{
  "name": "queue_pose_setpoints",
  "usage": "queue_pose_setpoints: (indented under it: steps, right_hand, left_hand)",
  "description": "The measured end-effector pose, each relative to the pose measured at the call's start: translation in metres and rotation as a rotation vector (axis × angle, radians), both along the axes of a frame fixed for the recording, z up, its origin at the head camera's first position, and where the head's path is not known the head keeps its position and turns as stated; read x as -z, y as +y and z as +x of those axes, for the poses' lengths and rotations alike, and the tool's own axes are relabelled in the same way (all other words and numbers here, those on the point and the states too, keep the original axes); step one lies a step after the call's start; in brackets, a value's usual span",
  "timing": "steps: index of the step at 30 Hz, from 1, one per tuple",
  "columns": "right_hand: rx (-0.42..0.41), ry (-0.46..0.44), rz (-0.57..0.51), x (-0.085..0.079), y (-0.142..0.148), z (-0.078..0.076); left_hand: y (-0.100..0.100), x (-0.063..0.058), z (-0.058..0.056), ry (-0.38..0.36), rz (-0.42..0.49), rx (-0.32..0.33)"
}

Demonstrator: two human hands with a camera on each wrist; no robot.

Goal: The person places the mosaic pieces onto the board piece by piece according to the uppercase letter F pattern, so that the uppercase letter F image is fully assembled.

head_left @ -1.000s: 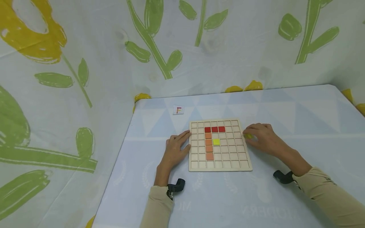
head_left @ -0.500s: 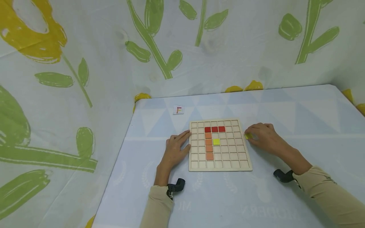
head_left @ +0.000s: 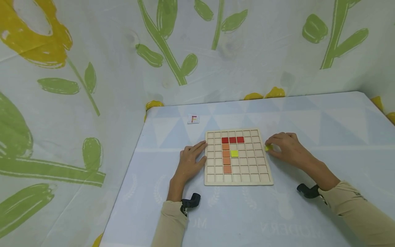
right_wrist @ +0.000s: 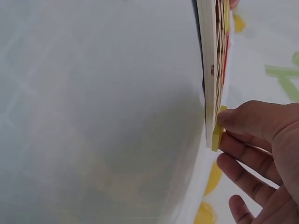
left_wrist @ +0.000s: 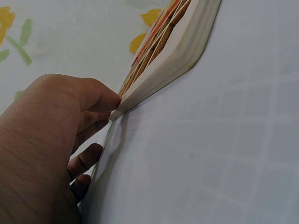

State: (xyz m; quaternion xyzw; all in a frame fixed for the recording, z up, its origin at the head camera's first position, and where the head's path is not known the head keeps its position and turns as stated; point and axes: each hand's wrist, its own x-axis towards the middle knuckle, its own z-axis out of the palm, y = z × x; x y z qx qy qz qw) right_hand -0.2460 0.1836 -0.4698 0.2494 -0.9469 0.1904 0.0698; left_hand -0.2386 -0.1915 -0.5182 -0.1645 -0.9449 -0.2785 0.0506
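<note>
A square wooden grid board (head_left: 239, 184) lies on the table. Three red tiles (head_left: 232, 140) form a row on it, several orange tiles (head_left: 226, 161) run down in a column, and one yellow tile (head_left: 234, 153) sits beside the column. My left hand (head_left: 189, 163) rests at the board's left edge; in the left wrist view its thumb (left_wrist: 105, 95) touches the corner. Just off the board's right edge, my right hand (head_left: 287, 149) pinches another yellow tile (right_wrist: 217, 135) between thumb and fingers, the remaining fingers loosely spread.
Behind the board's left corner lies a small card (head_left: 193, 119) printed with a coloured grid pattern. The pale patterned table (head_left: 234, 212) ends at a flower-printed cloth (head_left: 262, 51) behind and to the left. Dark camera mounts sit at both wrists.
My right hand has shifted slightly right, away from the board's edge, with the yellow tile between its fingers. My left hand and the tiles on the board stay where they were.
</note>
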Motion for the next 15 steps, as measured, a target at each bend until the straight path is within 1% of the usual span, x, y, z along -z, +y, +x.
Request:
queue_pose_setpoints:
  steps: [4,10,15]
  right_hand:
    - [-0.008,0.0,-0.003,-0.002,-0.003,0.001]
    - [-0.047,0.013,-0.022,-0.004,-0.01,0.002]
    - [-0.04,-0.037,-0.006,-0.003,-0.018,0.002]
  left_hand:
    - [0.0,0.001,-0.001,-0.007,0.003,0.0]
    - [-0.001,0.002,-0.001,0.013,0.0,-0.003]
    - [0.0,0.004,-0.001,0.015,0.005,-0.003]
